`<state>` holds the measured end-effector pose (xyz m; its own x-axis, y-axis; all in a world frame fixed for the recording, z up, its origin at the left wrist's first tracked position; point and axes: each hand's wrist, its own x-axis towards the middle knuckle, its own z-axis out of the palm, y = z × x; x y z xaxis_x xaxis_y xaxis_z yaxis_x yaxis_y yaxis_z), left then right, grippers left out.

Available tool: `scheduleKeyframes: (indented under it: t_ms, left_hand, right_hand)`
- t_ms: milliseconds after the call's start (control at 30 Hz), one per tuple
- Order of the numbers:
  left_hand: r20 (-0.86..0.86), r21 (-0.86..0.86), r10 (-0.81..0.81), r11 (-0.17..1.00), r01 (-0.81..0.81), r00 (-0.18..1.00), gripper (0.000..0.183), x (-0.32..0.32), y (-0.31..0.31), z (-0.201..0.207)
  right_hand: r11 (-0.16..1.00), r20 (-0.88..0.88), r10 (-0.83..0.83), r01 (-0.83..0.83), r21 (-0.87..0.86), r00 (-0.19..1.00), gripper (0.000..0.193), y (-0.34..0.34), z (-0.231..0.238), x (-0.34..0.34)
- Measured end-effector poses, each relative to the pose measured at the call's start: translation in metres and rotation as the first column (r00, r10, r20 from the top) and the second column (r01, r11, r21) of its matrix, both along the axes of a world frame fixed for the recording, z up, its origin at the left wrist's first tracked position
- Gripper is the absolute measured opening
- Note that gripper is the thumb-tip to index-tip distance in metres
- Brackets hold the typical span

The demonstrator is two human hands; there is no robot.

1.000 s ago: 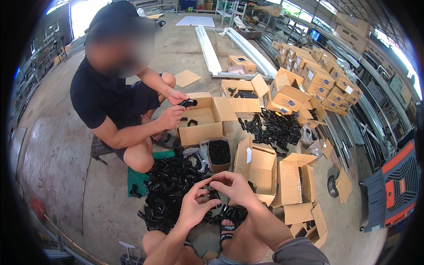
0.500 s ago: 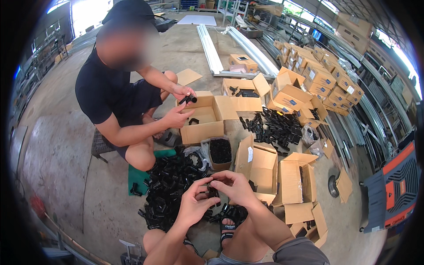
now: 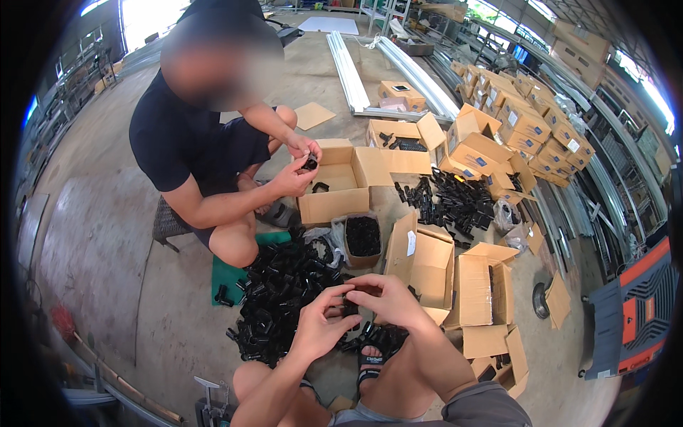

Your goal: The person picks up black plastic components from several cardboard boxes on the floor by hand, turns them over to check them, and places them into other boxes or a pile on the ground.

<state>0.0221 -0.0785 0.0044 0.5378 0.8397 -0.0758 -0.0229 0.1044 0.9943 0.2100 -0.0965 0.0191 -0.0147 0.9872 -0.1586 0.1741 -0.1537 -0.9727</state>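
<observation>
My left hand and my right hand meet over my knees and both pinch one small black plastic part between the fingertips. Just left of my hands lies a big pile of black plastic parts on the concrete floor. More such parts lie by my sandalled foot. Opposite me a seated person in a dark shirt holds another black part in both hands over an open cardboard box.
A small bag filled with black pieces stands between us. Open cardboard boxes stand at my right, a second heap of black parts beyond them, stacked closed boxes farther right. Long white rails lie on the floor behind.
My hands stay together on the small black part, almost unmoved. The person opposite has leaned forward and keeps working a part over the open box.
</observation>
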Motion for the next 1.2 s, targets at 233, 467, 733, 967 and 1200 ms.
scheduleKeyframes:
  t_ms: [233, 467, 733, 967, 1200]
  left_hand:
    - [-0.035, 0.029, -0.111, 0.993, 0.112, 0.993, 0.071, -0.003, 0.001, 0.004]
    - [-0.007, -0.124, -0.155, 0.98, 0.153, 0.988, 0.073, -0.006, 0.001, -0.001]
    - [-0.409, 0.256, 0.031, 0.963, 0.082, 0.912, 0.071, -0.02, 0.012, 0.008]
    - [-0.672, 0.407, 0.213, 0.906, 0.114, 0.709, 0.084, -0.027, 0.026, 0.005]
    - [-0.715, 0.373, 0.228, 0.924, 0.085, 0.66, 0.1, -0.022, 0.038, 0.001]
  right_hand:
    - [0.999, -0.062, 0.024, -0.025, -0.028, 0.998, 0.028, 0.0, -0.003, 0.011]
    - [0.992, -0.041, 0.038, -0.043, -0.122, 0.998, 0.031, 0.001, 0.003, 0.01]
    - [0.982, -0.085, -0.19, 0.189, -0.021, 0.978, 0.031, 0.027, 0.0, 0.065]
    - [0.894, 0.213, -0.357, 0.399, -0.204, 0.909, 0.033, 0.125, -0.108, 0.121]
    - [0.914, 0.881, -0.068, 0.383, -0.133, 0.467, 0.018, 0.2, -0.267, 0.149]
